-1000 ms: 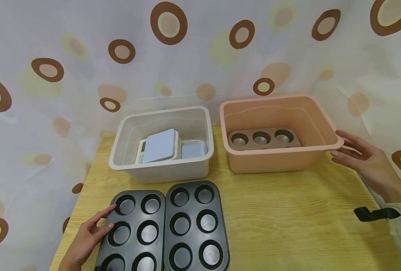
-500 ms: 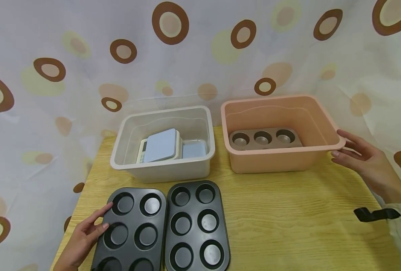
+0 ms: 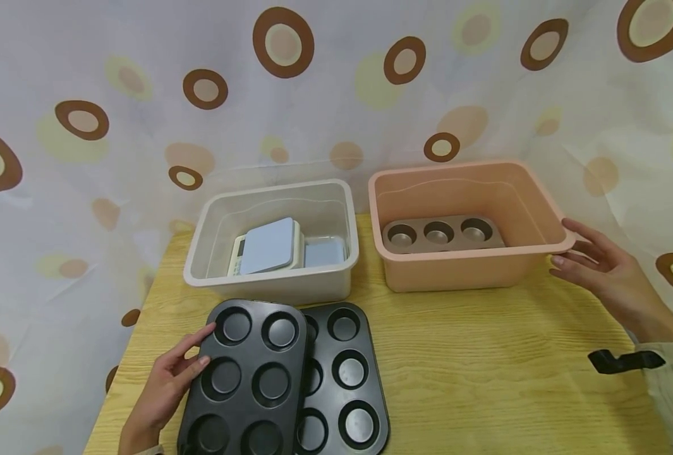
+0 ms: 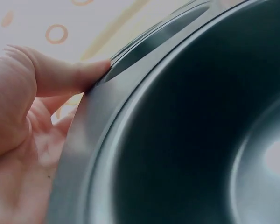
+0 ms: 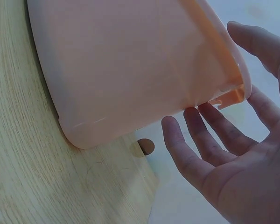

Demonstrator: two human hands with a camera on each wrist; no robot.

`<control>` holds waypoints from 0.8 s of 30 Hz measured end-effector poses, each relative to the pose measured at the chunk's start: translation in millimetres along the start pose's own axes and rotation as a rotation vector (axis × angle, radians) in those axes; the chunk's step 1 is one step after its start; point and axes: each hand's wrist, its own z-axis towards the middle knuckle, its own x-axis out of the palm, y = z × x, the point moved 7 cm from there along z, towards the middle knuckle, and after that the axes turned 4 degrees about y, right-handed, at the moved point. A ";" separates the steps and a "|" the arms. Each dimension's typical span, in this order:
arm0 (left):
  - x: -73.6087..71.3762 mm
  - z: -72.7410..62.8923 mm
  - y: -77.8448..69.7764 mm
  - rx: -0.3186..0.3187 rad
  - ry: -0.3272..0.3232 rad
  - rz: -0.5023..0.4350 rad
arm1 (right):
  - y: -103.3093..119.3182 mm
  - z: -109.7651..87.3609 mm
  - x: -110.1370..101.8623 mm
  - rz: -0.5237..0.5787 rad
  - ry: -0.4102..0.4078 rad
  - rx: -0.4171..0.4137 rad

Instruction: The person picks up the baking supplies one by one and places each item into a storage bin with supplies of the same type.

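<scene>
My left hand (image 3: 162,385) grips a dark six-cup muffin pan (image 3: 251,354) by its left edge, the thumb over the top of the rim. This pan is raised at an angle and overlaps a second dark muffin pan (image 3: 330,349) lying on the table. In the left wrist view, the thumb (image 4: 70,77) presses on the pan edge beside a cup. My right hand (image 3: 615,278) is at the right end of the pink bin (image 3: 450,272), fingers loosely bent at its rim. In the right wrist view, fingertips (image 5: 170,123) lie along the bin's underside edge, with the thumb apart.
A white bin (image 3: 285,291) at the back left holds a blue-topped kitchen scale (image 3: 268,245) and a flat pale blue item (image 3: 325,251). Inside the pink bin lies a bronze muffin pan (image 3: 427,243). A dotted curtain (image 3: 313,95) hangs behind the wooden table (image 3: 484,366).
My left hand has raised the left muffin pan and shifted it right, so it now covers part of the second pan. The right hand stays at the pink bin.
</scene>
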 end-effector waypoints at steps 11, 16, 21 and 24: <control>28.4 27.9 1.2 0.036 0.028 -0.016 | -0.7 0.9 1.7 0.052 0.015 -0.025; 43.0 37.5 0.5 0.047 0.048 -0.009 | -0.8 2.4 2.4 0.067 0.027 -0.050; 59.2 50.3 -1.8 0.034 0.053 0.017 | -0.9 1.3 0.5 0.087 0.025 -0.056; 70.2 57.5 -4.2 0.027 0.055 0.014 | -2.2 1.8 -0.1 0.096 0.019 -0.057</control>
